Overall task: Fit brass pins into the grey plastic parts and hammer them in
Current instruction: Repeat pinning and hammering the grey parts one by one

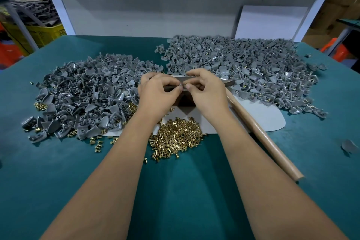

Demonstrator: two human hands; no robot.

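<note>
A small grey plastic part (181, 87) is held between the two hands above the middle of the green table (175, 191), most of it hidden by the fingertips, so its shape cannot be told. A glint of brass (185, 85) is seen just at the point where the fingertips meet, touching the part. The part is pinched by the curled fingers and thumb of the left hand (158, 91) from one side, and the brass piece is pinched against it by the curled fingers of the right hand (204, 88) from the other. Beneath the hands a dark metal block (186, 101) is seen on a pale mat (259, 117). A heap of loose brass pins (176, 134) lies nearer the body, between the forearms. Piles of grey parts are spread to the left (87, 91) and the right (243, 66), and a wooden hammer handle (261, 134) lies beside the right forearm.
</note>
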